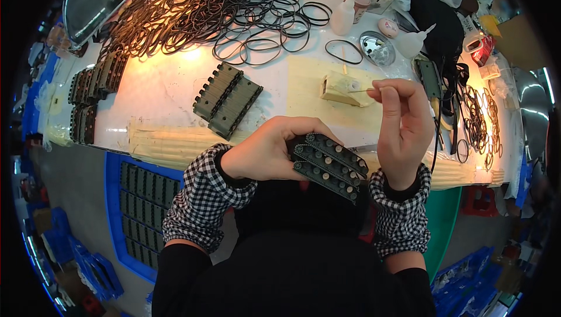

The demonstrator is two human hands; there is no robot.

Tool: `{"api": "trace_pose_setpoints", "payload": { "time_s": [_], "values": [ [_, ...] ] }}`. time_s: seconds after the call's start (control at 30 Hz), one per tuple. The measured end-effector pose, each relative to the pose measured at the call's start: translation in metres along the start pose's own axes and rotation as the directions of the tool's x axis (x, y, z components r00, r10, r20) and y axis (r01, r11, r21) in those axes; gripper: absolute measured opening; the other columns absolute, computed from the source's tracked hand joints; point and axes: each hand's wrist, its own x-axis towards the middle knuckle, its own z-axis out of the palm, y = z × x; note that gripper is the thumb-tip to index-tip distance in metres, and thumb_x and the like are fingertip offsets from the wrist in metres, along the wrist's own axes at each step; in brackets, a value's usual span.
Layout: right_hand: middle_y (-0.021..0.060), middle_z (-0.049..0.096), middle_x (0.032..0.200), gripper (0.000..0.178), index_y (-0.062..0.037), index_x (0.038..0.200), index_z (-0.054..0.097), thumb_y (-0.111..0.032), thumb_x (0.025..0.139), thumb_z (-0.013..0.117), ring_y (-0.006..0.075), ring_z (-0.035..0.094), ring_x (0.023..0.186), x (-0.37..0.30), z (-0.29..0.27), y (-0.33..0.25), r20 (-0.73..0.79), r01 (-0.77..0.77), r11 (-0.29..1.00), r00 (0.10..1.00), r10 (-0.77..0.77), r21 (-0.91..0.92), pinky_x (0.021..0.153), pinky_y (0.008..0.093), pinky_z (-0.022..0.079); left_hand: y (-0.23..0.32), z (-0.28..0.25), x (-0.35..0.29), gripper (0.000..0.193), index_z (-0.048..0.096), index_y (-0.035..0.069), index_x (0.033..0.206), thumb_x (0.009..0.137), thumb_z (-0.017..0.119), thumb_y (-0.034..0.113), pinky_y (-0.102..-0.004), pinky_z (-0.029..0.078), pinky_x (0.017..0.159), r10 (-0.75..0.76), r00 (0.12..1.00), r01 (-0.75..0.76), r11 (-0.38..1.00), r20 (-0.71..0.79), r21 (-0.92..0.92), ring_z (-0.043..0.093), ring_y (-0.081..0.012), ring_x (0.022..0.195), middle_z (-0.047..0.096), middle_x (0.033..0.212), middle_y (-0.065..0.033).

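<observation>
My left hand (272, 149) is closed round a small stack of dark green plastic track-like pieces (327, 165), with rows of round wheels or pegs on the sides facing up; some peg ends are pale. In a pinch, my right hand (403, 121) holds a thin stick (368, 89). Its far end reaches the small whitish round opening on a yellow tape-wrapped block (336, 88); whether it touches cannot be made out. Beyond my left hand, more ribbed dark green pieces (231, 99) lie side by side on the table.
A big heap of black rubber loops (204, 13) covers the back, with one loose loop (343, 52) apart. White squeeze bottles (343, 16) and a round metal dish (377, 48) stand at back right. More green pieces fill a blue tray (113, 212) below the table's left edge.
</observation>
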Motion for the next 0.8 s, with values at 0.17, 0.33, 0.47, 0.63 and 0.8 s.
{"api": "trace_pose_setpoints", "payload": {
  "time_s": [0.17,0.33,0.47,0.63,0.8],
  "values": [
    [0.0102,0.062,0.089,0.007,-0.0009,0.092,0.061,-0.001,0.086,0.064,0.0283,0.059,0.082,0.016,-0.004,0.016,0.138,0.323,0.799,0.946,-0.294,-0.507,0.072,0.0365,0.048,-0.001,-0.001,0.001,0.047,0.060,-0.002,0.118,0.076,0.081,0.002,-0.0299,0.050,0.097,0.022,1.000,-0.021,0.999,-0.018,0.046,0.063,-0.0150,0.109,0.066,0.118,-0.0097],
    [0.0110,0.061,0.096,0.013,-0.0010,0.097,0.063,-0.002,0.084,0.065,0.0303,0.057,0.092,0.016,-0.004,0.022,0.257,0.335,0.793,0.938,-0.231,-0.510,0.076,0.0393,0.047,-0.001,-0.002,0.000,0.049,0.060,-0.001,0.118,0.075,0.082,0.003,-0.0307,0.050,0.098,0.114,0.990,-0.102,0.986,-0.087,0.132,0.063,-0.0163,0.110,0.066,0.118,-0.0109],
    [0.0144,0.061,0.106,0.033,-0.0002,0.112,0.062,-0.011,0.082,0.071,0.0325,0.057,0.098,0.018,-0.011,0.010,0.234,0.313,0.834,0.945,-0.228,-0.455,0.082,0.0395,0.047,0.003,0.002,0.001,0.049,0.060,-0.002,0.117,0.074,0.082,0.003,-0.0321,0.049,0.099,0.188,0.963,-0.157,0.974,-0.195,0.163,0.063,-0.0179,0.112,0.066,0.119,-0.0119],
    [0.0153,0.057,0.118,0.066,-0.0010,0.130,0.053,-0.020,0.073,0.080,0.0349,0.056,0.106,0.009,-0.027,-0.035,0.495,0.288,0.938,0.854,-0.160,-0.193,0.091,0.0399,0.047,0.001,0.000,0.000,0.050,0.059,-0.002,0.119,0.074,0.081,0.001,-0.0317,0.050,0.097,0.277,0.910,-0.234,0.957,-0.309,0.171,0.063,-0.0173,0.110,0.065,0.119,-0.0117],
    [0.0139,0.055,0.120,0.082,-0.0031,0.138,0.046,-0.011,0.064,0.082,0.0340,0.056,0.108,-0.008,-0.018,-0.034,0.563,0.270,0.934,0.821,-0.096,-0.234,0.092,0.0397,0.049,0.003,0.002,0.000,0.051,0.057,0.000,0.122,0.076,0.079,-0.001,-0.0272,0.052,0.091,0.310,0.907,-0.235,0.935,-0.286,0.267,0.064,-0.0119,0.104,0.066,0.113,-0.0069]
  ]
}}
